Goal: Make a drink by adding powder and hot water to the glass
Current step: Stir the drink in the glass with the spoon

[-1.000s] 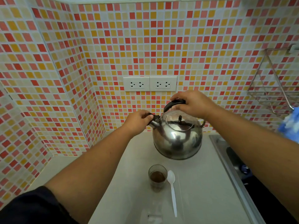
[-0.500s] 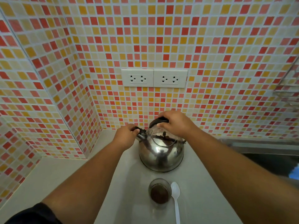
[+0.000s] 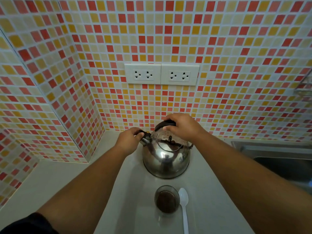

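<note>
Both hands are staying on the kettle (image 3: 166,157) as they were a moment ago, while the head is tipping up and closer, so the wall sockets (image 3: 161,74) are sitting larger and higher and the glass (image 3: 167,199) is sliding toward the bottom of the view. The right hand (image 3: 183,127) is curling closed around the black handle on top of the kettle. The left hand (image 3: 129,141) is pinching the small black cap at the spout, fingers closed on it, apparently working it open. The kettle is looking as if it is resting on the table (image 3: 128,191), just behind the glass, though its underside is hidden. The glass is standing upright with a dark brown layer in the bottom, so the powder step is looking done; no water is showing in it yet. A white plastic spoon (image 3: 184,206) is lying just right of the glass, bowl toward the kettle. Left to do, by my reckoning: freeing the spout, tilting the kettle over the glass, pouring, then stirring. No brand, label or writing is readable anywhere, neither on the kettle nor on the sockets.
</note>
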